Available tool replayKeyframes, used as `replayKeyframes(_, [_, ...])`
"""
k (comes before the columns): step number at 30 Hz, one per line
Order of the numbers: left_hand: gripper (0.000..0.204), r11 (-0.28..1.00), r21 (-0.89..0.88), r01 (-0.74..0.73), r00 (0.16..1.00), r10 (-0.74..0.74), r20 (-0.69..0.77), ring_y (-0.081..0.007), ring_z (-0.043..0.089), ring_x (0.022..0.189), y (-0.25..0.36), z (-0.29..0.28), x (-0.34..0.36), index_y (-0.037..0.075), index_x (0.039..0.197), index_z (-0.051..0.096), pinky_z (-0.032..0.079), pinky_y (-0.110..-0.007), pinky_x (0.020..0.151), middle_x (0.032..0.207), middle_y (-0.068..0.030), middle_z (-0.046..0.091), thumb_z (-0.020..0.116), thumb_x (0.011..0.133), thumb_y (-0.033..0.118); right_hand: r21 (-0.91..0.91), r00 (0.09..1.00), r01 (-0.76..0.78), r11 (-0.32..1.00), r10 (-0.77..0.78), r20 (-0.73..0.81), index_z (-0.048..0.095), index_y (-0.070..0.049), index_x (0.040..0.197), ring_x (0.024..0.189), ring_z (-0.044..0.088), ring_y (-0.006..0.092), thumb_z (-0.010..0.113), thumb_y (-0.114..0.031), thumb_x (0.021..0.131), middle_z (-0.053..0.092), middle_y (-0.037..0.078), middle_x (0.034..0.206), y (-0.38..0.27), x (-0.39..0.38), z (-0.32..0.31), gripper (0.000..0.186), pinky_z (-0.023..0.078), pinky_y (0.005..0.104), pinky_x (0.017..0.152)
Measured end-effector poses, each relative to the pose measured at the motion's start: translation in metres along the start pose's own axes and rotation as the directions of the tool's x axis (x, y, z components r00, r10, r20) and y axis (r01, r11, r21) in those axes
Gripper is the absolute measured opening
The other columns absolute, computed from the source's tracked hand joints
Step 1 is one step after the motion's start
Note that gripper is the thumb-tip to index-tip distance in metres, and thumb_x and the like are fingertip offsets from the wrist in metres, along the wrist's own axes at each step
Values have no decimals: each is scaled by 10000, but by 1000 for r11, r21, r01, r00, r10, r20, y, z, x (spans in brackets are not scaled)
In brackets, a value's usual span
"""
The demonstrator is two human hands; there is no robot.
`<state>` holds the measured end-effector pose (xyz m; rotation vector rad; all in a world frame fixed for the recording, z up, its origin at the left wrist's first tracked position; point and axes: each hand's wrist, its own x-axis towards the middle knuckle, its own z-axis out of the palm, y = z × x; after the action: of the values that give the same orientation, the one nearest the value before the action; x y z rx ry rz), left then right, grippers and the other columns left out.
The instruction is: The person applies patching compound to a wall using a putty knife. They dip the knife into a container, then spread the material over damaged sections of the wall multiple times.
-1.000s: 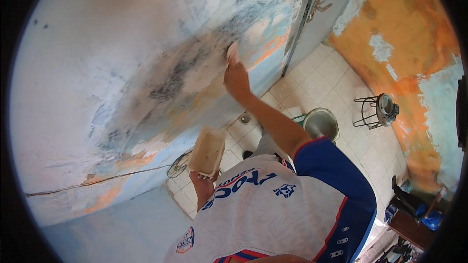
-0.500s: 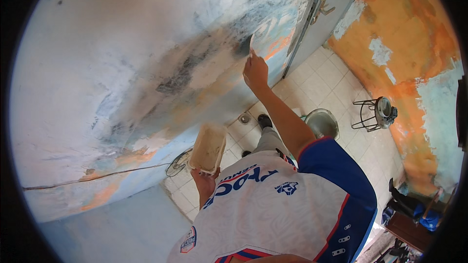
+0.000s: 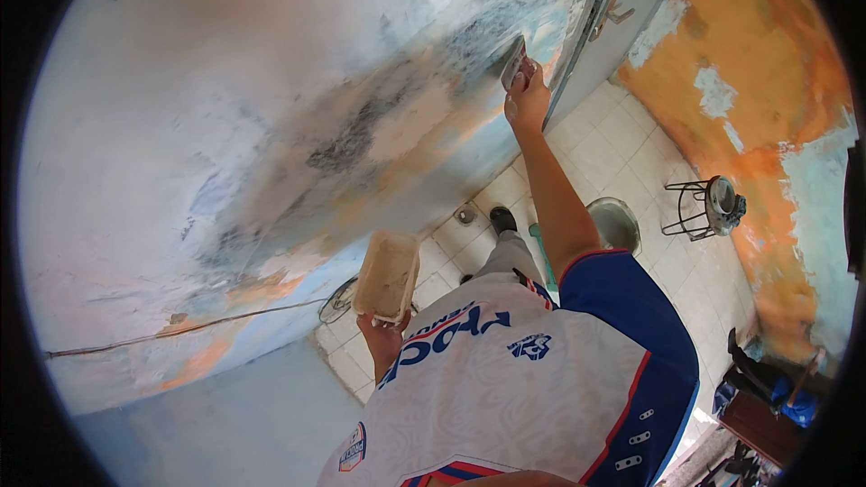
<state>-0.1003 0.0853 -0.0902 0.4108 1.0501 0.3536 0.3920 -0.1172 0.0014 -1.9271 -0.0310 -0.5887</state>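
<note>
My right hand is closed round a broad-bladed putty knife, its blade against or very close to the patchy wall near the door frame. Grey, white and orange smears cover the wall there. Lower down, my left hand grips the near end of a rectangular cream-coloured plastic tub, held in front of my body. The tub's inside is streaked with residue; how much material it contains I cannot tell.
A grey door with a handle stands beyond my right hand. On the tiled floor are a round basin partly behind my arm and a metal stool bearing a bowl. A cable runs along the wall at the lower left.
My right hand has moved right and slightly up along the wall with the putty knife, whose blade has turned. The tub in my left hand stays nearly in place.
</note>
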Motion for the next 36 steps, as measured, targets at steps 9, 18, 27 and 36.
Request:
replayKeyframes(9, [664,993,108,-39,998,33,58,-356,468,1268,4,8,7,192,1436,345,528,-521,883,1479,-121,331,569,889,494,-61,994,-16,998,22,106,580,-51,1263,878,660,399,532,-86,927,682,233,970,-10,-32,-6,342,514,474,771])
replayKeyframes(18, [685,994,109,-13,991,-2,137,-357,479,1255,1,27,-11,165,1449,304,534,-519,867,1476,-122,320,568,905,486,-215,999,-18,976,26,34,571,-51,1283,928,657,386,521,-107,934,683,229,1012,-1,-8,-8,357,517,458,811])
replayKeyframes(27, [758,996,-84,-7,999,3,-48,-378,429,1287,-4,-33,10,160,1448,297,523,-546,875,1472,-169,282,623,846,487,159,989,-97,982,114,-97,568,-9,1179,932,696,370,548,-113,910,707,212,1016,12,-14,-14,289,528,430,822])
replayKeyframes(36, [772,995,-101,8,999,-11,-31,-378,393,1314,0,-42,10,192,1463,271,500,-577,920,1487,-165,260,629,831,454,252,996,-84,964,88,-2,540,4,1170,953,695,298,541,-69,927,692,213,1053,23,0,-17,254,518,364,836])
